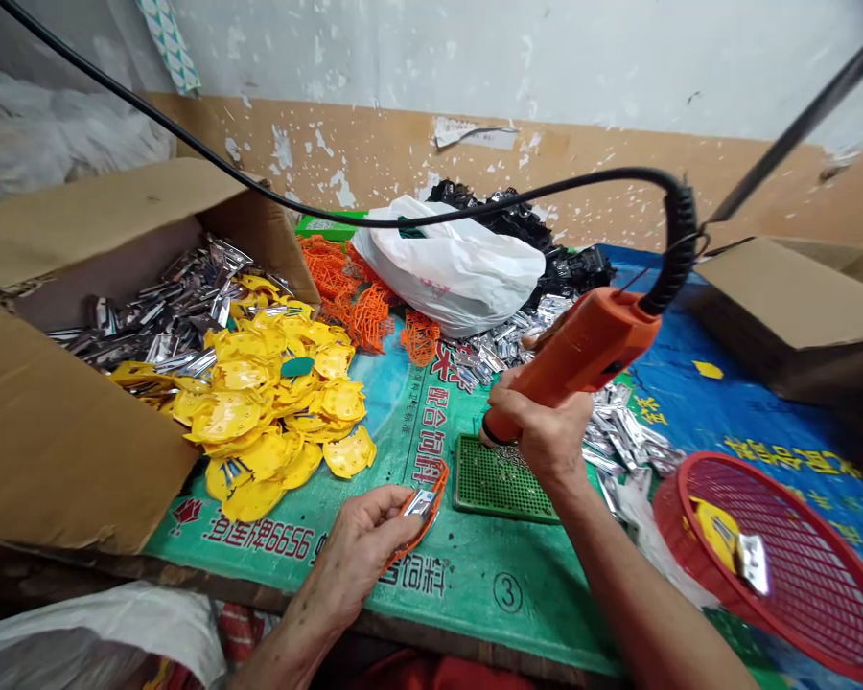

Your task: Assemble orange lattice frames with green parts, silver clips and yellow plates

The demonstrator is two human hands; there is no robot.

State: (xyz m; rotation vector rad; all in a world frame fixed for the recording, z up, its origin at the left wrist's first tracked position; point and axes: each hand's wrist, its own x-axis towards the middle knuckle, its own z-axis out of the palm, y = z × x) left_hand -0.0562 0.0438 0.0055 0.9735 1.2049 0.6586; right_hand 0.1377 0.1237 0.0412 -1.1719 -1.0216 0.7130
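My left hand (363, 537) pinches an orange plastic piece (440, 489) with a shiny metal plate (422, 505) lying on it, just above the front of the table. Wrapped around an orange electric screwdriver (571, 355), my right hand (553, 431) holds it tilted, its lower end over a green gridded tray (475, 479). Small metal screws (510, 458) lie in the tray. The screwdriver's tip is hidden near the tray and hand. A black coiled cable (680, 244) leaves the tool's upper end.
Yellow plastic pieces (259, 383) spill from a cardboard box (93, 431) of metal plates at left. Orange frames (338, 287), a white plastic bag (453, 264) and black parts (524, 230) lie behind. At right stand a red basket (783, 498) and another cardboard box (791, 297).
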